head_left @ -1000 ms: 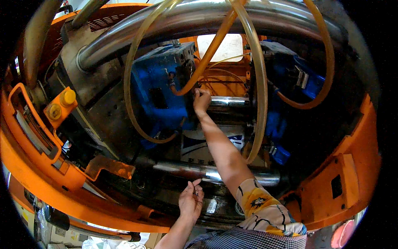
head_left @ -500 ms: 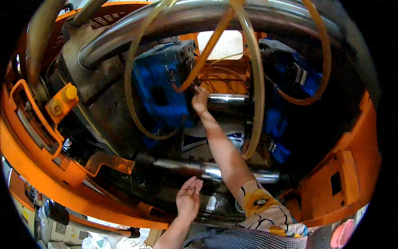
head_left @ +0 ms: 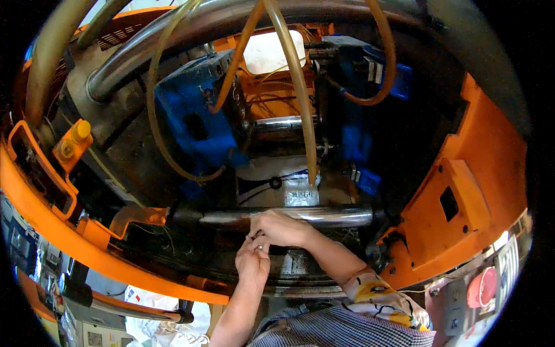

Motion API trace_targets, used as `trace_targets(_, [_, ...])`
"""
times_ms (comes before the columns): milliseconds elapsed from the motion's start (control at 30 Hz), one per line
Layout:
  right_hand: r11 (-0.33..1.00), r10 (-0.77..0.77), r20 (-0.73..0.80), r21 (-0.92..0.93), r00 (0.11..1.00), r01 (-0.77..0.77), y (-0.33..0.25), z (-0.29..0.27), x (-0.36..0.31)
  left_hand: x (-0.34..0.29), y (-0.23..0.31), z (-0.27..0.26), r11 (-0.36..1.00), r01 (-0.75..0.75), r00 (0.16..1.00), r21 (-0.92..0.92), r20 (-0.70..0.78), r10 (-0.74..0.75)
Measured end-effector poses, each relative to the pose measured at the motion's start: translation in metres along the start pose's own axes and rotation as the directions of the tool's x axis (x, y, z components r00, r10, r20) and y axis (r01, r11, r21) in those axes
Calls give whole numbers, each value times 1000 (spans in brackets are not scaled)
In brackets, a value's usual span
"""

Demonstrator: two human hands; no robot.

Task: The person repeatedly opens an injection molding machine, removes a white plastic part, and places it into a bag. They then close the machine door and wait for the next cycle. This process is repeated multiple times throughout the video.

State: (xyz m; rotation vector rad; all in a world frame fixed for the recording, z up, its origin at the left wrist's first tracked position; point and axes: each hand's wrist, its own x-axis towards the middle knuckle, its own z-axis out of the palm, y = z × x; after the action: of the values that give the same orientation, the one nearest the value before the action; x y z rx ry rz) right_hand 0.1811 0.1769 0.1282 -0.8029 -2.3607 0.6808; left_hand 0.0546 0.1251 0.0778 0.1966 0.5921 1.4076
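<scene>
My two hands meet in front of the lower polished steel bar (head_left: 341, 216), near the middle of the machine opening. My right hand (head_left: 278, 227) bends over from the right, its fingers closed and pointing down onto the left fingers. My left hand (head_left: 252, 263) comes up from below, fingers curled against the right fingertips. A tiny shiny spot shows between them; what they hold is too small and covered to make out. Beyond the bar lies a white and dark-blue printed sack (head_left: 263, 172), with a small dark ring shape on it.
Blue mould halves stand left (head_left: 196, 115) and right (head_left: 355, 139). Yellowed hoses (head_left: 298, 92) loop down before them. A thick steel bar (head_left: 173, 49) crosses above. Orange guards (head_left: 445, 202) frame the opening. A pink basin (head_left: 481, 287) stands outside at the right.
My right hand has come back from beside the left blue mould half to my left hand. The left fingers, spread before, are now curled. The whole view has shifted.
</scene>
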Motion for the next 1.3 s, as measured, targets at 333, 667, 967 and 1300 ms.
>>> trace_targets(333, [977, -134, -78, -178, 988, 118, -5, 9, -19, 4, -4, -7, 998, -15, 1000, -58, 12, 15])
trace_targets(667, [990, -45, -48, -137, 998, 38, 4, 13, -14, 4, -3, -2, 998, -29, 999, -56, 12, 30])
trace_targets(967, [976, -128, -225, 144, 966, 163, 12, -10, 3, -1, -1, 11, 999, -36, 999, -4, -27, 36])
trace_targets(1300, [926, 145, -932, 246, 332, 287, 148, -89, 177, -1, -7, 4, 990, -47, 993, 131, 109, 33])
